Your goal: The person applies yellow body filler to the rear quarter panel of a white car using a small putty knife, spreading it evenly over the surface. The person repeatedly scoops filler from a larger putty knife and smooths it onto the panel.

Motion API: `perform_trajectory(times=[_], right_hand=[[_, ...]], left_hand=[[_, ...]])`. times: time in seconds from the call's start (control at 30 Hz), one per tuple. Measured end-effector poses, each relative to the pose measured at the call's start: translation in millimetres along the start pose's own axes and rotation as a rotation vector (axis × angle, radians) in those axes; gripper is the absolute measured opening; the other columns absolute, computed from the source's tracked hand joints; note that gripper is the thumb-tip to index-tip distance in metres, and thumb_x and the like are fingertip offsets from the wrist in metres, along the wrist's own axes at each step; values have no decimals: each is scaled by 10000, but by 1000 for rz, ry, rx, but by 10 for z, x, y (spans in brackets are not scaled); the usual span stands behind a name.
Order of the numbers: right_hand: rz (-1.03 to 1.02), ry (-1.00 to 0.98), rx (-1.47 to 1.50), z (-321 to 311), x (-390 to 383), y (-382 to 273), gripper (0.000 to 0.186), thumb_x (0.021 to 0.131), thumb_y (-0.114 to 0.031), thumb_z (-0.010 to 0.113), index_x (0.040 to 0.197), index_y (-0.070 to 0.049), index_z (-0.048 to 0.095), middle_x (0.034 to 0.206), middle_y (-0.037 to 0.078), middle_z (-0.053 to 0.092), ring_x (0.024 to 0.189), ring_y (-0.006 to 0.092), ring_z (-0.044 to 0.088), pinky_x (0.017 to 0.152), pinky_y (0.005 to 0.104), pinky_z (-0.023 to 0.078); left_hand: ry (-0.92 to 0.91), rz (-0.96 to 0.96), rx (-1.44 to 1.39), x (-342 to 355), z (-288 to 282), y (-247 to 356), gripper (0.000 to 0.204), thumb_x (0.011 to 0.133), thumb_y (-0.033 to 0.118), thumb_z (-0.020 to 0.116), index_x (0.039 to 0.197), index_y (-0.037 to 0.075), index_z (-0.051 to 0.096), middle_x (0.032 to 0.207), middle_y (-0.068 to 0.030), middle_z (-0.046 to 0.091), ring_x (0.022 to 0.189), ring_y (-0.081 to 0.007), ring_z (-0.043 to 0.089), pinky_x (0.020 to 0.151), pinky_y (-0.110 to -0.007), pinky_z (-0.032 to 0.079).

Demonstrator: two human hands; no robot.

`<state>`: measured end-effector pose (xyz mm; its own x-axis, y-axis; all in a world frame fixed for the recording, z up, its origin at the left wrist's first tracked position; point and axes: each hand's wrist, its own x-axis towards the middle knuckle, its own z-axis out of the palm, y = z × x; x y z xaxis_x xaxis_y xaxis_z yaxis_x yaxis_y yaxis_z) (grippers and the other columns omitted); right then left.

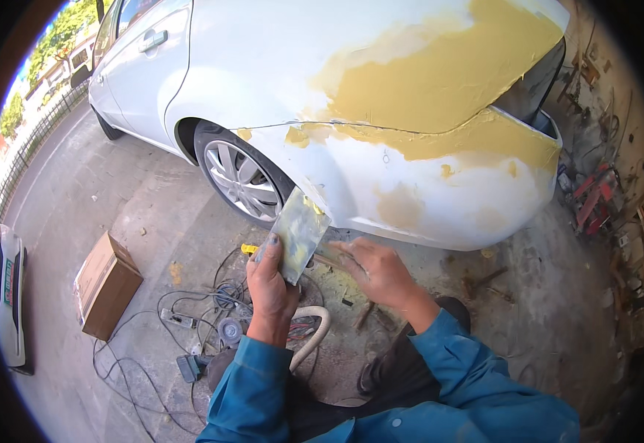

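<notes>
My left hand (266,292) grips a flat rectangular mixing board (303,236) by its lower left edge, thumb on top. The board is tilted and smeared with pale grey-green and yellow putty. Just right of it, my right hand (381,275) is closed, fingers pointing toward the board; whatever lies between them is hidden. Beyond both hands stands a white car (248,88), its rear wheel (241,177) partly behind the board. Yellow body filler (410,88) covers much of the rear side panel and runs onto the bumper (410,210), which has smaller patches.
A cardboard box (111,292) stands at left on the concrete floor. Tangled cables (134,376), a power strip (178,319), a power tool (193,365) and a pale hose (314,336) lie below my hands. Another car (8,295) is far left. Red metal parts (595,196) and debris line the right.
</notes>
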<state>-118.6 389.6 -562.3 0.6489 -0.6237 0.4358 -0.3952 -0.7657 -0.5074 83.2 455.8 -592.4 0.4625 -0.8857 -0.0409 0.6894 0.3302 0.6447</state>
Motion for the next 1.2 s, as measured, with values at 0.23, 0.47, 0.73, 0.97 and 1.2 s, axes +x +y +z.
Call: perform_trajectory(times=[0.23,0.47,0.73,0.97,1.2], right_hand=[[306,451,336,-90,-154,255,249,1126,-163,593,1276,4,703,884,78,667,763,153,591,696,345,504],[71,286,176,147,-289,122,254,1071,-115,643,1265,39,702,973,247,700,815,413,691,741,441,549],[452,365,577,54,-365,257,262,1123,-211,624,1099,31,722,822,-4,618,743,62,479,653,297,427],[613,568,963,-53,-308,330,288,1139,-235,607,1128,20,741,911,-86,601,860,23,466,759,238,407],[567,560,862,29,-323,376,256,1121,-224,638,1093,2,753,846,-100,541,798,20,408,688,261,364]], left_hand=[[-38,-60,57,-45,33,-276,332,1092,177,627,1289,-88,659,1187,-145,753,1007,-251,766,851,-391,638],[17,-111,33,-83,0,-320,306,1101,181,610,1292,-53,653,1192,-142,757,1047,-257,766,931,-394,626],[-21,50,179,-72,-10,-356,342,1119,228,618,1258,-79,675,1169,-124,744,1002,-218,736,898,-371,600],[-113,132,519,-145,-53,-476,386,1122,287,637,1232,-79,696,1123,-94,748,968,-159,707,848,-311,565],[-138,128,682,-251,3,-523,440,1130,365,618,1053,-58,712,890,1,626,807,-87,525,694,-266,424]])
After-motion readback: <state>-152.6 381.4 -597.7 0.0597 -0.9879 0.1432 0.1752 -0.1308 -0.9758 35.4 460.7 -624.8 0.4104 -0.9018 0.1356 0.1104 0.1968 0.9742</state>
